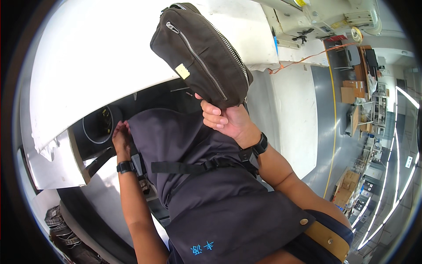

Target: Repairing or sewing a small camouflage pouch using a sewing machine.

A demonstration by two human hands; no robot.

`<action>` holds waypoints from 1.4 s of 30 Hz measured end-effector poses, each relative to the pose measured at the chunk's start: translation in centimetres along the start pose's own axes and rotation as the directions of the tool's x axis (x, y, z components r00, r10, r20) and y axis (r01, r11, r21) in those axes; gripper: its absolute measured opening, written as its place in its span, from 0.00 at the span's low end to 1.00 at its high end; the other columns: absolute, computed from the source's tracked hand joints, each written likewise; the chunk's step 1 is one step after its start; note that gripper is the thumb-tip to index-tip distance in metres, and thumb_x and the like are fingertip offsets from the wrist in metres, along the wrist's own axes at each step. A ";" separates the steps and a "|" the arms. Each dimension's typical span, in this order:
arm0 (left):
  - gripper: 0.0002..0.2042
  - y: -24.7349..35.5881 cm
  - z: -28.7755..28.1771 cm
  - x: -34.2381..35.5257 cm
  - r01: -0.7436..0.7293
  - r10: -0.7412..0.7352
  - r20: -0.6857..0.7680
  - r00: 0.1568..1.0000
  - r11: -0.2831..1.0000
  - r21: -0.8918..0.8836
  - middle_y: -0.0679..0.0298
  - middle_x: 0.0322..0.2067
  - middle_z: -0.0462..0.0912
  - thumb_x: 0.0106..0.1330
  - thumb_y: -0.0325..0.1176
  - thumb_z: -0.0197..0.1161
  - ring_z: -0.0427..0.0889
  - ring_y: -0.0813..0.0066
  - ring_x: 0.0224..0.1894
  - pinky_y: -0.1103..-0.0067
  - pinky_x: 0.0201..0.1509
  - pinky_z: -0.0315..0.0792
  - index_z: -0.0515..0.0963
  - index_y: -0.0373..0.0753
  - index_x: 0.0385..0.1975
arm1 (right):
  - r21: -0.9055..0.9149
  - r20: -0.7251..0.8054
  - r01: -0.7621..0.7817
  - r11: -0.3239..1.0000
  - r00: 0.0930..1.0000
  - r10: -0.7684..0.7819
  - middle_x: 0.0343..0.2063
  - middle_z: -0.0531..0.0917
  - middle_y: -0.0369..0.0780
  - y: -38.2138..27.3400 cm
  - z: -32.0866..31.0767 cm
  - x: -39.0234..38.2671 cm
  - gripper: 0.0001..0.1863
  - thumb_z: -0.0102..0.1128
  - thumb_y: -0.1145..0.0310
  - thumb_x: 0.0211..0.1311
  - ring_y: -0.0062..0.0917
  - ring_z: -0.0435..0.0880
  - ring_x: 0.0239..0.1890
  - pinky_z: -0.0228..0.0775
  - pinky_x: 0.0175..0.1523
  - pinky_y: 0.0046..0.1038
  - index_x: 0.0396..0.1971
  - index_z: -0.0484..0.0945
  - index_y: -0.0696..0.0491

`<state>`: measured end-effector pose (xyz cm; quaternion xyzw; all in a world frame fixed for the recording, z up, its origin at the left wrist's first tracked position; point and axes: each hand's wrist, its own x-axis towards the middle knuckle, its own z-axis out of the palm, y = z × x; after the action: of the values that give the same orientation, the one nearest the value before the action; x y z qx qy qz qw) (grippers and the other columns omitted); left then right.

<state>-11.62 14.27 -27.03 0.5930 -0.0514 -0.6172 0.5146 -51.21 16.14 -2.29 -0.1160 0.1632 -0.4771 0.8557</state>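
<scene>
My right hand [229,124] grips the lower end of a dark brown fabric zip pouch [200,57], thumb and bent fingers closed round it. The pouch is raised and tilted over the edge of the white table. A silver zipper crosses its face and another runs along its side; a small pale yellow tag [182,71] sits near the lower left edge. Low on the left, my left hand [120,135] is by the edge of my dark apron [176,132], its fingers curled together. What those fingers hold, if anything, is hidden.
A white table [105,48] spans the upper left. Below it, close to my left hand, stands a round dark bin [97,140] with small yellowish scraps inside. An orange cord [307,58] hangs at upper right. Cardboard boxes [351,90] and shelves stand beyond the yellow floor line.
</scene>
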 end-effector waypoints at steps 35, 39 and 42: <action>0.13 0.4 -0.3 -0.1 0.047 -0.052 0.036 0.998 0.991 0.127 0.68 0.35 0.85 0.74 0.34 0.62 0.83 0.81 0.34 0.84 0.38 0.80 0.80 0.36 0.53 | 0.020 -0.033 0.000 1.000 0.999 0.001 0.24 0.73 0.32 0.2 -0.4 -0.1 0.24 0.48 0.58 0.77 0.13 0.66 0.16 0.64 0.24 0.19 0.61 0.72 0.62; 0.14 0.3 -0.2 -0.2 0.074 -0.080 0.042 0.996 0.989 0.130 0.70 0.35 0.84 0.74 0.35 0.61 0.83 0.81 0.35 0.83 0.39 0.79 0.80 0.38 0.55 | 0.008 -0.049 -0.004 1.000 0.999 0.004 0.24 0.73 0.32 0.2 -0.2 -0.1 0.24 0.48 0.58 0.77 0.13 0.65 0.15 0.64 0.24 0.19 0.61 0.72 0.62; 0.14 0.2 -0.3 -0.1 0.066 -0.066 0.004 0.998 0.994 0.088 0.69 0.37 0.85 0.75 0.35 0.60 0.83 0.80 0.36 0.82 0.41 0.79 0.79 0.38 0.56 | -0.002 -0.062 -0.004 1.000 0.998 0.004 0.23 0.72 0.32 0.2 -0.1 -0.1 0.24 0.48 0.59 0.77 0.12 0.65 0.15 0.64 0.23 0.19 0.61 0.72 0.62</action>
<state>-11.31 14.42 -26.92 0.6141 -0.0606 -0.6331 0.4673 -51.15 16.28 -2.41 -0.1018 0.1905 -0.4784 0.8511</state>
